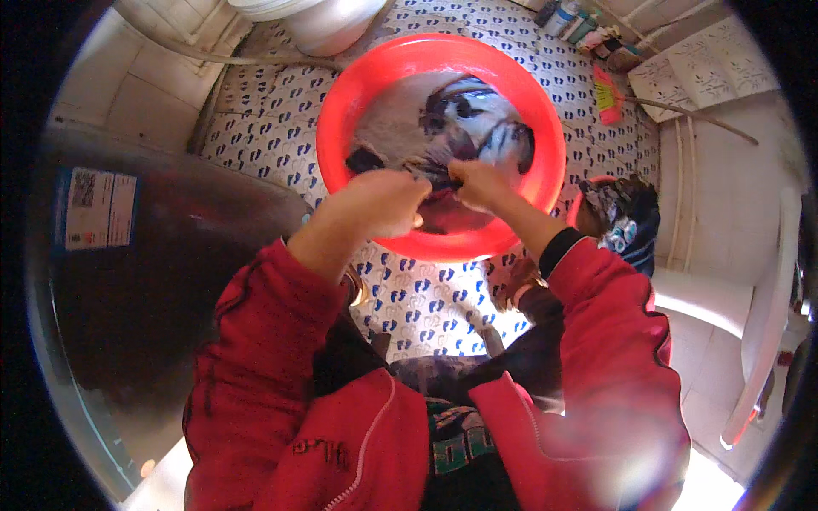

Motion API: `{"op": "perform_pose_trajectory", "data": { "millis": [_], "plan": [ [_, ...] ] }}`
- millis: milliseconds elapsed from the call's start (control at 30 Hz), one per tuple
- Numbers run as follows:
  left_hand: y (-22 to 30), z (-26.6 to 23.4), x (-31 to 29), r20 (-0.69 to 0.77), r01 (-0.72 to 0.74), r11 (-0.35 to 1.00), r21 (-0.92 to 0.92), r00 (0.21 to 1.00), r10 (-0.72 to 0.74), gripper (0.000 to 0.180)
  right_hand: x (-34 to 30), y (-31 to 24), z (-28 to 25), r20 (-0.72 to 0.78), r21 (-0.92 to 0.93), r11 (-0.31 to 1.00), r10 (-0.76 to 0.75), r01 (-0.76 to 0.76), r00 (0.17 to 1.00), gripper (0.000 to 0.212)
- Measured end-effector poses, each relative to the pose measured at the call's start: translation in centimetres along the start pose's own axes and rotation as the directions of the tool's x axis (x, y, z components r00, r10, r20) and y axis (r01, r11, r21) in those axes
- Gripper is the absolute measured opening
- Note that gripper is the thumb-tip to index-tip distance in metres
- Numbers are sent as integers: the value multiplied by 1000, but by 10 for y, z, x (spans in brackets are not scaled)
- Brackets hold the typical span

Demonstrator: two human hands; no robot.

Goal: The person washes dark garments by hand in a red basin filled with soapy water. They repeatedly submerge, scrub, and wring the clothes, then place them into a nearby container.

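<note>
A large red basin (334, 106) stands on the floor before me, holding greyish, sudsy water (383, 123). Dark and light-blue wet clothes (498, 136) float in it, bunched toward the far right. Over the basin's near side, my left hand (388, 203) is closed on a dark wet garment (436, 175). A short gap to the right, my right hand (484, 186) is closed too, gripping the same dark cloth. The garment stretches between both fists and trails into the water. How the fingers lie under the cloth is partly hidden.
A white toilet base (328, 21) stands behind the basin. Left of me is a dark appliance (187, 255) with a label. More clothes (626, 213) are heaped at the right. A pink and yellow brush (607, 94) and several bottles (562, 19) are at the far right.
</note>
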State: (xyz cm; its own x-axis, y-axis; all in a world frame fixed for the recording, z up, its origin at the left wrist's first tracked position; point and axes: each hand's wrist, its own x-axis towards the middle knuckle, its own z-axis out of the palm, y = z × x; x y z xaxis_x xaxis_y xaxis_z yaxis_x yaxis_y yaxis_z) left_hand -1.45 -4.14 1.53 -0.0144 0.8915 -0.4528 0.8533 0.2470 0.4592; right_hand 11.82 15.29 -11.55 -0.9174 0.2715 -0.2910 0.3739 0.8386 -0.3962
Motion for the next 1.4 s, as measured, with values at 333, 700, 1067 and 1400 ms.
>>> {"op": "perform_pose_trajectory", "data": {
  "millis": [333, 700, 1067, 1400],
  "plan": [
    [5, 0, 19, 1, 145, 988, 48, 989, -146, 53, -62, -37, -114, -460, 489, 850, 62, 194, 886, 31],
    [-1, -7, 10, 11, 99, 994, 45, 995, -99, 59, -53, 112, -82, -411, 254, 960, 217, -117, 885, 15],
    [-5, -10, -2, -83, 35, 999, -5, 996, -35, 55, 28, 115, 154, -44, 332, 940, 99, -78, 994, 80],
    [7, -15, -8, -67, 31, 999, -22, 997, -32, 51, 39, 101, 269, 120, -11, 984, 177, -177, 977, 32]
  ]
}}
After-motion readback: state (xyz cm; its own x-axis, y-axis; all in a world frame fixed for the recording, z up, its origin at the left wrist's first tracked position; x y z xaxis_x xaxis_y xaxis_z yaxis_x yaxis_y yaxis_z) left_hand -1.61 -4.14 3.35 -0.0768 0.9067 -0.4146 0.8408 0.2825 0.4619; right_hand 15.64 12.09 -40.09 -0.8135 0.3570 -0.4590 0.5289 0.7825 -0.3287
